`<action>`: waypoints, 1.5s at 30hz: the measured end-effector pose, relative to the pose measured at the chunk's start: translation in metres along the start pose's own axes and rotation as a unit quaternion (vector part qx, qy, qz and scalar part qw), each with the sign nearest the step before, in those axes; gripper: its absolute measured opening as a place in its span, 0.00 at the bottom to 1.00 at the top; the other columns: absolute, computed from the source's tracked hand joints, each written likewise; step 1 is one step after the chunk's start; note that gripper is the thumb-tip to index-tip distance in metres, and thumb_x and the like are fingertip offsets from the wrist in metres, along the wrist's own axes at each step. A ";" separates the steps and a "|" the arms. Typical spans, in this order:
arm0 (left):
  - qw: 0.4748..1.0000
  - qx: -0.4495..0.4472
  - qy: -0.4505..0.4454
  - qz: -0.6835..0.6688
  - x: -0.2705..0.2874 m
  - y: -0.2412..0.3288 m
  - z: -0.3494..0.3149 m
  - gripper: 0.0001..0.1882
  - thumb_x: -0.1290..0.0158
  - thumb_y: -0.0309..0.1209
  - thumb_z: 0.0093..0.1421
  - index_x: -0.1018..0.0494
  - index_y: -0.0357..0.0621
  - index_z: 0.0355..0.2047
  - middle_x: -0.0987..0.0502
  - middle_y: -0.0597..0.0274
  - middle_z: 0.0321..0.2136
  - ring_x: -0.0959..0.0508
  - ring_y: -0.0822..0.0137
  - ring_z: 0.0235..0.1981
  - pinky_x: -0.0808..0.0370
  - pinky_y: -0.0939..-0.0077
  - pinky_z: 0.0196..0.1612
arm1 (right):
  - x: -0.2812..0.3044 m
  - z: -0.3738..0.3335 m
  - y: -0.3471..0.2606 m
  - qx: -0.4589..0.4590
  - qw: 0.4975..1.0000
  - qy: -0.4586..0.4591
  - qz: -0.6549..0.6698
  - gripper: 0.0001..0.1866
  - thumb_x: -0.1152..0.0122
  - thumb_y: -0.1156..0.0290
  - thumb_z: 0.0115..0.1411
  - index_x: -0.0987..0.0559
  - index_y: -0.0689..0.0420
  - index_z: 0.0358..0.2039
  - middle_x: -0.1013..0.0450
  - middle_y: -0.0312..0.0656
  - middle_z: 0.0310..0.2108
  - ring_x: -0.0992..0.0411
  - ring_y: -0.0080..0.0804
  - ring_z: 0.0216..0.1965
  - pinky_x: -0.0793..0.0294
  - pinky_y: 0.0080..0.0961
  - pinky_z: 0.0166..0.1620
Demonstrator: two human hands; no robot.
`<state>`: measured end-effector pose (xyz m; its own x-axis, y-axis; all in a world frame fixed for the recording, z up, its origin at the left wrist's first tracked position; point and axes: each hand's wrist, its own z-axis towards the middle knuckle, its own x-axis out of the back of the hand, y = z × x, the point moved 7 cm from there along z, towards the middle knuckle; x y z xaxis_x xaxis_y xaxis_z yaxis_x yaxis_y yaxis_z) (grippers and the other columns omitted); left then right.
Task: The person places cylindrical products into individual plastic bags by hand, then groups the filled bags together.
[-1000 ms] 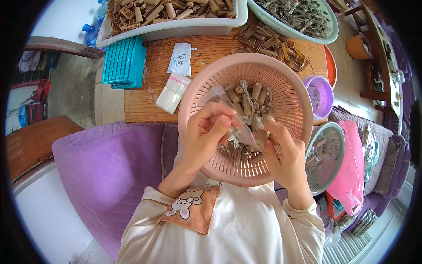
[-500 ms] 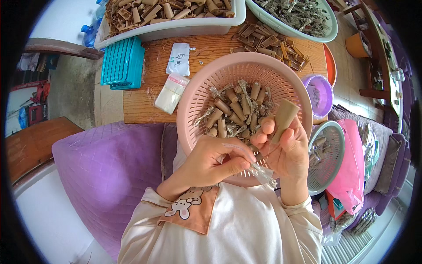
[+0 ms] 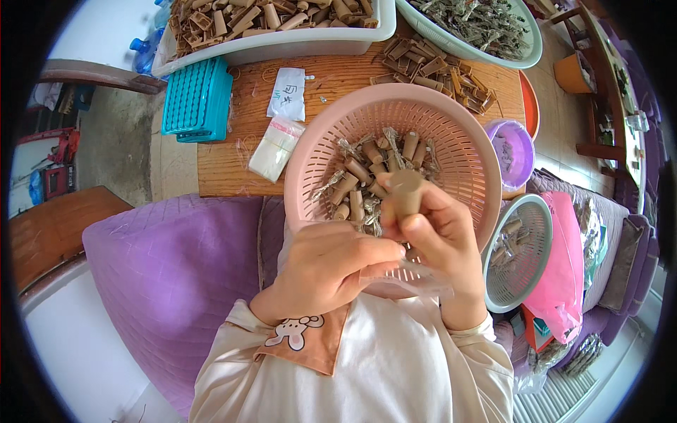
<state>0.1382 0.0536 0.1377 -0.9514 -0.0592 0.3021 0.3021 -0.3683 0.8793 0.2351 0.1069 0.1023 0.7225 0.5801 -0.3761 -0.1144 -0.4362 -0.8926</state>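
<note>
Tan tube: pinched in right hand, newly shifted toward nine o'clock, end up. Clear bag: pinched in left hand, basket's six o'clock; tube seemingly outside.

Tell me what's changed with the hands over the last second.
The left hand has moved down toward the person's body, still holding the clear plastic bag. In the last half second, the right hand has carried the brown cylinder leftward. The pink basket and white tub stayed put.

Left hand has room leftward, though the pink basket stands ahead
</note>
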 end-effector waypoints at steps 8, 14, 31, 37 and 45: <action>0.974 -0.004 0.104 0.199 0.017 0.000 -0.002 0.12 0.41 0.25 0.41 0.28 0.42 0.29 0.26 0.65 0.19 0.31 0.68 0.14 0.35 0.78 0.18 | 0.003 0.001 0.002 -0.020 0.987 -0.020 -0.159 0.20 0.54 0.78 0.57 0.35 0.62 0.51 0.30 0.40 0.33 0.35 0.17 0.30 0.33 0.15 0.33; 0.973 0.159 0.164 -0.047 0.016 -0.036 -0.013 0.15 0.41 0.25 0.46 0.32 0.38 0.34 0.24 0.61 0.22 0.24 0.74 0.23 0.29 0.84 0.24 | 0.020 -0.003 -0.012 -0.008 0.994 0.087 -0.065 0.16 0.49 0.82 0.53 0.34 0.64 0.44 0.32 0.38 0.34 0.35 0.17 0.29 0.33 0.14 0.32; 0.970 0.232 0.042 -0.053 0.008 -0.033 0.000 0.19 0.42 0.26 0.46 0.33 0.40 0.40 0.23 0.61 0.21 0.22 0.72 0.24 0.28 0.83 0.27 | 0.010 -0.023 -0.083 0.265 0.841 0.237 -0.409 0.10 0.41 0.81 0.43 0.25 0.63 0.29 0.29 0.42 0.28 0.29 0.29 0.27 0.30 0.19 0.29; 0.980 0.195 0.025 -0.012 0.007 -0.030 0.004 0.20 0.43 0.27 0.47 0.33 0.38 0.41 0.23 0.58 0.26 0.22 0.70 0.28 0.26 0.80 0.30 | 0.014 -0.012 -0.068 0.153 0.896 0.188 -0.373 0.09 0.40 0.81 0.43 0.25 0.62 0.28 0.31 0.40 0.23 0.30 0.26 0.22 0.30 0.18 0.25; 0.972 0.212 0.026 -0.097 -0.004 -0.042 0.002 0.20 0.42 0.28 0.47 0.31 0.36 0.40 0.25 0.54 0.31 0.23 0.67 0.33 0.26 0.77 0.38 | 0.012 -0.002 -0.065 0.090 0.876 0.078 -0.467 0.08 0.39 0.78 0.42 0.24 0.60 0.27 0.31 0.39 0.21 0.30 0.27 0.21 0.31 0.20 0.24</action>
<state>0.1292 0.0714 0.1002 -0.9913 -0.0780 0.1057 0.1029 0.0386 0.9939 0.2527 0.1409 0.1558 0.6414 0.5194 0.5646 0.4801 0.3023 -0.8235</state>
